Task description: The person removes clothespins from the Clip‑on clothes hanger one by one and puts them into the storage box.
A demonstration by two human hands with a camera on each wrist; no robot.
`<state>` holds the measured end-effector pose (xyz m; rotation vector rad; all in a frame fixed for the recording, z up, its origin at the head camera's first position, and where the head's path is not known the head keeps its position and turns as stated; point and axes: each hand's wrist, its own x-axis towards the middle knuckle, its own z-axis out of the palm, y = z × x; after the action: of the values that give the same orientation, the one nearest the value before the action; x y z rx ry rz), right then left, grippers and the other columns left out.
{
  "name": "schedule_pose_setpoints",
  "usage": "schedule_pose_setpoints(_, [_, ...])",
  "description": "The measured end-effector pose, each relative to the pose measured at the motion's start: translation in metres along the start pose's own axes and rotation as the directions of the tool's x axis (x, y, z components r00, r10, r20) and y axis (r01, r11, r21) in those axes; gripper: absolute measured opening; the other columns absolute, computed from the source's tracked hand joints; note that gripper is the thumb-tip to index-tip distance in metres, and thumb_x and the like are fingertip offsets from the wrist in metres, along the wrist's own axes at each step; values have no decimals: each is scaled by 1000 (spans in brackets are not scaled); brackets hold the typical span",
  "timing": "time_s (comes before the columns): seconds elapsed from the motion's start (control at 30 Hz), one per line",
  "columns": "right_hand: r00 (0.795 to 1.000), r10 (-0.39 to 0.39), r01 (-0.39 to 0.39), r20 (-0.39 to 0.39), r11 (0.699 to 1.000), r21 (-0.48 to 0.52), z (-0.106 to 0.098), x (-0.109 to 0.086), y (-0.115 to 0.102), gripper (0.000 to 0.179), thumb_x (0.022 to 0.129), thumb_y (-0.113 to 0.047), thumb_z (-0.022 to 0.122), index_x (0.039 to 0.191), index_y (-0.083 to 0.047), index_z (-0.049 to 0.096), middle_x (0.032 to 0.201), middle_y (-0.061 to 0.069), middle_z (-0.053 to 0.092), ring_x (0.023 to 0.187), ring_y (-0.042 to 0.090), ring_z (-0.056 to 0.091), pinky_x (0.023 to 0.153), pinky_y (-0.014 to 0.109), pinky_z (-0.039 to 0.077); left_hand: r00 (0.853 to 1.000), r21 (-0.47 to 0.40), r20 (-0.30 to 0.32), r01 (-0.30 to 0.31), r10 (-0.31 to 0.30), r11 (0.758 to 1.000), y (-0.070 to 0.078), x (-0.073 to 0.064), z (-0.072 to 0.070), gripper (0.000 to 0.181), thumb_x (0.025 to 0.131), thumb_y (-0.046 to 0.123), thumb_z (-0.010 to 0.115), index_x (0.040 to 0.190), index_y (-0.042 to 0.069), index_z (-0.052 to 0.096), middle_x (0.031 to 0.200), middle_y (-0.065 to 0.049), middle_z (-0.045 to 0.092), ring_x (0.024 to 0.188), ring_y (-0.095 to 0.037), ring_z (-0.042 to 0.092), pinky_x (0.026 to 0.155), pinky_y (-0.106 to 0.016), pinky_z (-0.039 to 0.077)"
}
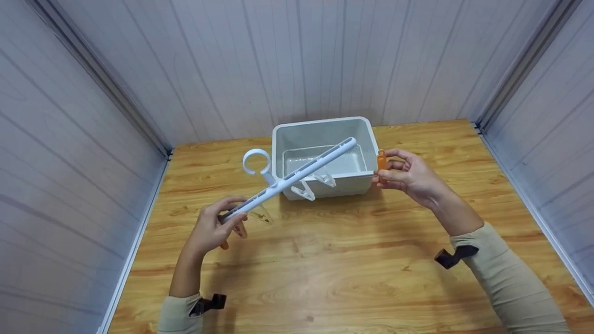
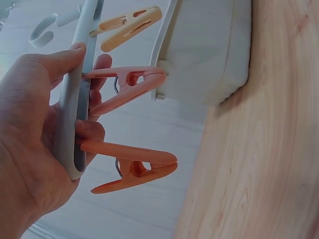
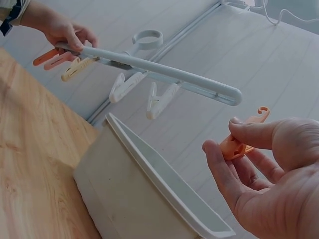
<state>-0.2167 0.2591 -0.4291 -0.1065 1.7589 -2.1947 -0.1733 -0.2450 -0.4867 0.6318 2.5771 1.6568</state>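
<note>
My left hand (image 1: 211,229) grips one end of a white clip hanger (image 1: 320,163), a long slotted bar with a ring-shaped hook (image 1: 250,152). The bar slants up to the right above a bin. From its underside hang an orange clothespin (image 2: 159,158), a pink clothespin (image 2: 124,97) and a yellow clothespin (image 2: 134,31) near the left hand. Two white clothespins (image 3: 130,85) hang farther along. Beyond the bar's free end, my right hand (image 1: 413,178) pinches a separate orange clothespin (image 3: 233,148) with a small hook at its tip, beside the bin's right rim.
The light grey bin (image 1: 352,184) stands on the wooden table (image 1: 306,269) near the back wall (image 1: 320,55). Panelled walls enclose the table left and right. Black wrist mounts (image 1: 448,259) sit on both sleeves. A white cable (image 3: 289,14) shows at the top of the right wrist view.
</note>
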Motion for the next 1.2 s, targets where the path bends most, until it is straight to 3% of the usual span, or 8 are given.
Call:
schedule_pose_setpoints(0.23, [1000, 19, -19, -10, 999, -41, 2, 8, -10, 37, 106, 8, 69, 135, -10, 54, 102, 2, 76, 92, 17, 84, 87, 30, 71, 999, -5, -39, 22, -22, 1000, -3, -8, -4, 34, 110, 2, 70, 144, 2, 71, 108, -30, 80, 68, -14, 82, 36, -36, 53])
schedule_pose_setpoints(0.4, [999, 39, -40, -20, 998, -54, 4, 15, -18, 41, 103, 5, 76, 135, -10, 55, 102, 2, 75, 90, 16, 84, 85, 29, 71, 996, -14, -71, 48, -49, 999, -5, -10, -6, 35, 108, -1, 70, 144, 2, 72, 107, -33, 79, 66, -14, 81, 36, -35, 52])
schedule_pose_setpoints(0.7, [998, 40, -43, -38, 996, -83, 6, 33, -27, 41, 103, 7, 74, 134, -11, 54, 96, 1, 70, 87, 15, 84, 84, 28, 71, 990, -26, -129, 48, -51, 999, -13, -17, -7, 35, 106, -6, 71, 140, -1, 73, 106, -34, 79, 65, -12, 81, 53, -26, 63])
schedule_pose_setpoints(1.2, [993, 56, -74, -101, 979, -191, 11, 78, -29, 39, 106, 0, 73, 137, -15, 54, 105, 3, 66, 90, 13, 83, 86, 26, 70, 983, -15, -168, 78, -79, 997, -21, -26, -14, 35, 107, -4, 70, 142, 2, 73, 101, -26, 80, 66, -13, 80, 44, -31, 60])
